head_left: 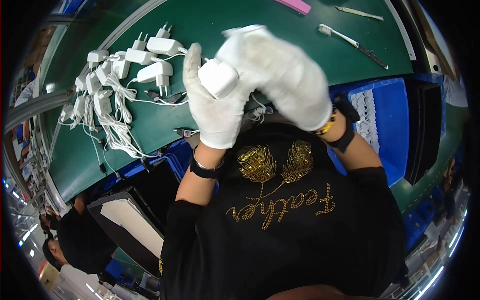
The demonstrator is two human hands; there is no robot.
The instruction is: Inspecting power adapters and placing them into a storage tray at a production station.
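Note:
My left hand [216, 116] wears a white glove and grips a white power adapter [218, 78], its rounded body lying against the palm and the thumb pointing up. Close against it on the right is my right hand [270, 65], also gloved in white. Motion smears its fingers, so whether they hold anything is unclear. Left of my hands, several white plug adapters [155, 72] with two-pin plugs lie on the green table [200, 20]. Their white cables [117, 132] are bundled, with dark-capped ends. Another coiled white cable [260, 114] hangs just below my hands.
A toothbrush [352, 44] with a dark handle, a thin pale tool [360, 13] and a pink block [295, 5] lie toward the back right. At my right, a blue bin [395, 130] contains white pieces. A black folder [130, 227] sits lower left; beyond it is another person [85, 235].

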